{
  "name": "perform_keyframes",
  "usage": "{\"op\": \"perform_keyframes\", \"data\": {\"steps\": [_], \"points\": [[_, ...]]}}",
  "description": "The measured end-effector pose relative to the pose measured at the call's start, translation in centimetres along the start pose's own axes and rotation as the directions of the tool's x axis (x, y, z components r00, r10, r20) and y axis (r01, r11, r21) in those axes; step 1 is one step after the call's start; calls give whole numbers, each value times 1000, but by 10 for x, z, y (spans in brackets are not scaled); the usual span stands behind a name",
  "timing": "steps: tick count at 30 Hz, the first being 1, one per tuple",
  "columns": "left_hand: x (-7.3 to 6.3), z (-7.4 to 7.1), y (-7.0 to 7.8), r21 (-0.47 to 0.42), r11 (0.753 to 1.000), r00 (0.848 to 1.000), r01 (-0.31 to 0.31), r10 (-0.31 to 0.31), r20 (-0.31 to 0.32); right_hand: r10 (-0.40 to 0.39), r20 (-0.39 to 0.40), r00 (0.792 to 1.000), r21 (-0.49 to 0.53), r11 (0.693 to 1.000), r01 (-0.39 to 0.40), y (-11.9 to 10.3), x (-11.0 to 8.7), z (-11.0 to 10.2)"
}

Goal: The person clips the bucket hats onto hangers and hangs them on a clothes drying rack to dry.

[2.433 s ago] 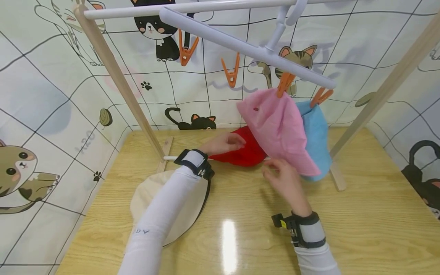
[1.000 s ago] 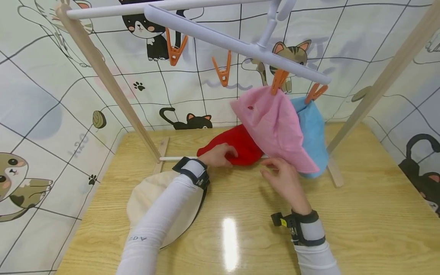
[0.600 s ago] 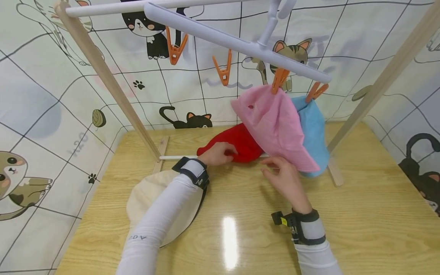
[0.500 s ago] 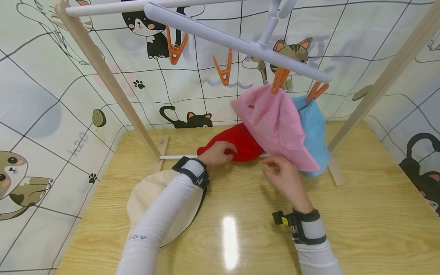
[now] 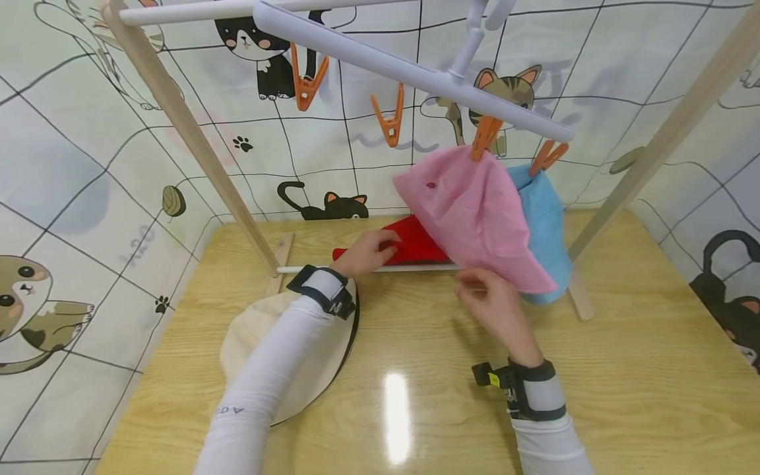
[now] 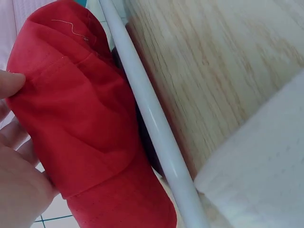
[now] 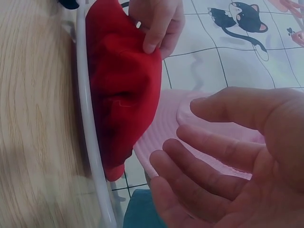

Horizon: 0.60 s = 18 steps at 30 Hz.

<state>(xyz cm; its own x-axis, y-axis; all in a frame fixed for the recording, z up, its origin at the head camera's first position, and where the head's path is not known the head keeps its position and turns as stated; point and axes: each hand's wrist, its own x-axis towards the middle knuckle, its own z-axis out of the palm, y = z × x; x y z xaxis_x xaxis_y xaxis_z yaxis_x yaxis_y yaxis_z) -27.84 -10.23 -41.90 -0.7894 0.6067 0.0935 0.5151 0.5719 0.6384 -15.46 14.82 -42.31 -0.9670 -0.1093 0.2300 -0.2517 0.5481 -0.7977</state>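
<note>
My left hand (image 5: 367, 252) pinches the edge of a red hat (image 5: 412, 241) behind the low white rod. In the left wrist view, the thumb lies on the near side of the red cloth and the fingers go behind it. A pink bucket hat (image 5: 475, 211) hangs from an orange clip (image 5: 487, 137), covering part of the red hat. Beside the pink hat's lower brim is my right hand (image 5: 495, 307), its fingers loosely bent with nothing between them. Behind the pink hat, a light blue hat (image 5: 546, 231) hangs from another orange clip (image 5: 547, 157).
A cream hat (image 5: 255, 336) with a dark edge lies under the left forearm. Two orange clips, a left one (image 5: 307, 86) and a middle one (image 5: 390, 122), hang from the hanger bar (image 5: 410, 72) holding nothing. Wooden posts (image 5: 196, 132) flank the rack; its low rod (image 5: 309, 269) crosses near the tabletop.
My left hand came down to the red hat, took hold of its edge, and has since shifted back. The red hat's front now sits behind the low rod. My right hand has barely moved.
</note>
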Motion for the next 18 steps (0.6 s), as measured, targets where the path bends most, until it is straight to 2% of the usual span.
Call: {"op": "perform_keyframes", "data": {"steps": [4,10,18], "points": [[-2,-4,2,1,1000,1000,14,-14,7,7,6,1000,8,1000,-7,0,0,-1],[-7,-12,1,-1,999,999,36,-36,-21,26,3,1000,13,1000,-26,-2,-1,-2],[-12,-20,-5,10,1000,999,-20,20,-29,41,3,999,33,999,-41,-2,-1,-4]]}}
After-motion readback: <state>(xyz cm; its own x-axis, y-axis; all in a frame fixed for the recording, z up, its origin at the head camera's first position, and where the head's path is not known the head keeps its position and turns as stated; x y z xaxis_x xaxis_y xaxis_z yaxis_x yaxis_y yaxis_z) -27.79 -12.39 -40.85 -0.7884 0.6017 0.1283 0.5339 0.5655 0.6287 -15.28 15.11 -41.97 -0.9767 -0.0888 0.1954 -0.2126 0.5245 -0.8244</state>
